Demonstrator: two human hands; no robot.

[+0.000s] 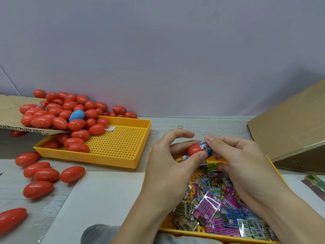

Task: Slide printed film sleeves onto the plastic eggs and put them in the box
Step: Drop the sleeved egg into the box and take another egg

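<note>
Listing, from nine o'clock: loose red eggs (46, 174); egg pile (66, 113) at ten, spilling into yellow tray (123, 155). Centre: left hand (173, 162) grips one egg (194, 149), probably light, hard, slippery; hold its bare end. Right hand (233, 155) pinches the thin, crinkly sleeve (206, 148) half on. Sleeve pile (219, 205) at five; box (290, 131) at three.

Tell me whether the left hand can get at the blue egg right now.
Probably not yet: the left hand holds a red egg being sleeved. The blue egg lies exposed atop the pile, nothing covering it.
</note>
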